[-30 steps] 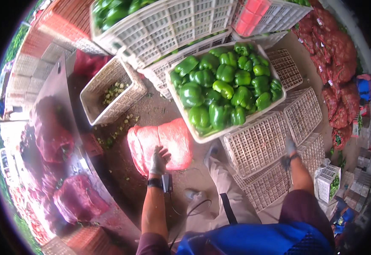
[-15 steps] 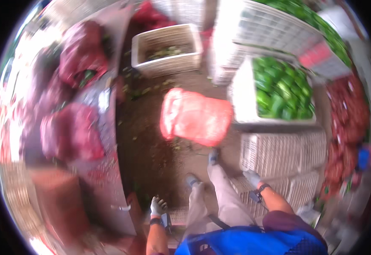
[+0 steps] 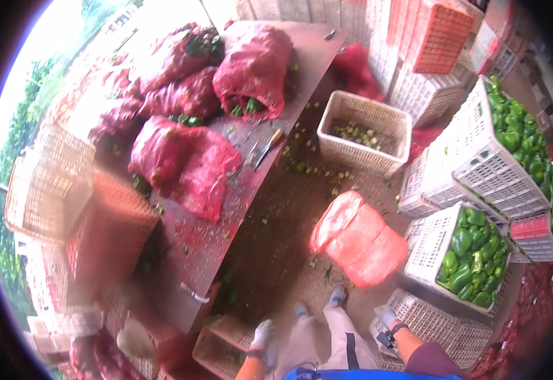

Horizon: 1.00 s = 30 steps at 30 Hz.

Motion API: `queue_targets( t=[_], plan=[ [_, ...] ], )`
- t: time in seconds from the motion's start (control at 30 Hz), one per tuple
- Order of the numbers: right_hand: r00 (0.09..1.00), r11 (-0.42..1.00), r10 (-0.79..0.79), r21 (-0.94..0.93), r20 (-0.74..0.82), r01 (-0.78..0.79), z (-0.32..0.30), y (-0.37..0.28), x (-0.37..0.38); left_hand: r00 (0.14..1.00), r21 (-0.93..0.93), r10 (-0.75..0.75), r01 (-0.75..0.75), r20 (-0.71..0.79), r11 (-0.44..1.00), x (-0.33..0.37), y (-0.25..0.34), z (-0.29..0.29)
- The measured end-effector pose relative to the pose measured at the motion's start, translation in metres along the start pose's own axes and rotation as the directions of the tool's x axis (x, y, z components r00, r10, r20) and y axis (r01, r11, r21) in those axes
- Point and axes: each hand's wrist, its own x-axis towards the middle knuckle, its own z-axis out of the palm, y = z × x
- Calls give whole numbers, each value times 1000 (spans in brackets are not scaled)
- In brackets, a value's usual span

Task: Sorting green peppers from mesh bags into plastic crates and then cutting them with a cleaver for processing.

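Observation:
My left hand (image 3: 263,334), in a pale glove, hangs beside a crate (image 3: 210,361) at the table's near end. It holds nothing I can see, and its fingers look loosely apart. My right hand (image 3: 387,316), also gloved, hangs with loose fingers over the edge of a low white crate (image 3: 441,326); touching or not, I cannot tell. Ahead of my feet, a salmon-coloured sack (image 3: 362,240) lies on the floor. To its right, a tilted white crate (image 3: 423,250) is filled with green peppers (image 3: 473,259).
A long table (image 3: 187,244) on the left bears stuffed red mesh sacks (image 3: 254,66) and a knife (image 3: 269,147); another knife (image 3: 194,293) lies nearer. A beige crate (image 3: 365,158) with scraps stands ahead. More pepper crates (image 3: 479,149) stack at right. Scraps litter the floor (image 3: 270,221).
My view has swung to the left, so the table and its sacks show more fully and the salmon-coloured sack sits further right. Both hands remain low at my sides.

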Motion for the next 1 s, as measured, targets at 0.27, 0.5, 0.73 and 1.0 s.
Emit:
queue_targets(
  t=[0.27, 0.5, 0.73, 1.0],
  plan=[
    [997, 996, 81, -46, -7, -81, -106, -129, 12, 915, -334, -377, 312, -148, 889, -140, 64, -76],
    [999, 977, -33, -210, -43, 23, -144, -182, 60, 844, -120, -255, 225, -472, 967, -142, 200, -112],
    [978, 977, 93, -170, -188, -126, -205, -263, 84, 923, 13, -63, 73, -378, 997, -60, 344, -173],
    [974, 963, 202, -159, -106, -217, -244, -365, 119, 892, -59, -88, 69, -444, 996, -13, 450, -199]
  ],
)
